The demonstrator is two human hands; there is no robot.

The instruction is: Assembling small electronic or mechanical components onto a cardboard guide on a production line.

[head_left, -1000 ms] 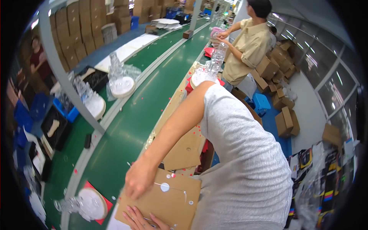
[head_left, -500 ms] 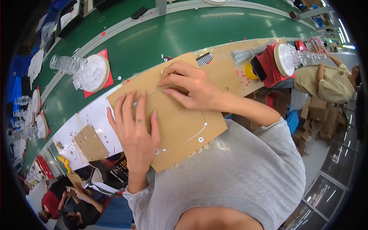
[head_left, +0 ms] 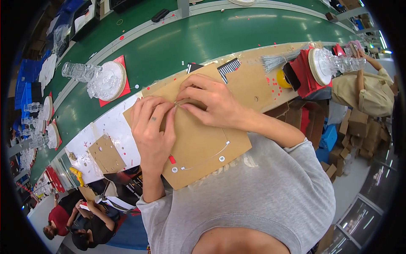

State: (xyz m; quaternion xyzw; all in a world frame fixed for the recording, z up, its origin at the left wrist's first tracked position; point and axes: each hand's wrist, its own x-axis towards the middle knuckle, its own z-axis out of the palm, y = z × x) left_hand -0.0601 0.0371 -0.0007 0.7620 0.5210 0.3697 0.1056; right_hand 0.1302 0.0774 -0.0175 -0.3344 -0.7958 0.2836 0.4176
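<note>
A brown cardboard sheet point(head_left: 203, 135) lies in front of me, its near edge against my shirt. My left hand point(head_left: 152, 122) rests on its left part, thumb and fingertips pinched together near the middle. Beside it, my right hand point(head_left: 211, 101) pinches at the same spot. Between the two sets of fingertips a small end of a thin pale tie point(head_left: 176, 103) shows, mostly hidden. A curved thin white strip point(head_left: 211, 157) with small square ends lies along the sheet's near part. Two white washers point(head_left: 174, 169) and a red tab point(head_left: 172, 159) are also on the sheet.
A clear glass-like piece on a round white base point(head_left: 111, 82) stands on the green belt at left; another point(head_left: 320, 67) stands at right near a bundle of thin wires point(head_left: 277, 62). Yellow-handled cutters point(head_left: 77, 175) lie at far left. Co-workers are at lower left and far right.
My left hand has gone from lying flat with spread fingers to a pinch, meeting my right fingertips. The red tab and a washer now show beside its wrist.
</note>
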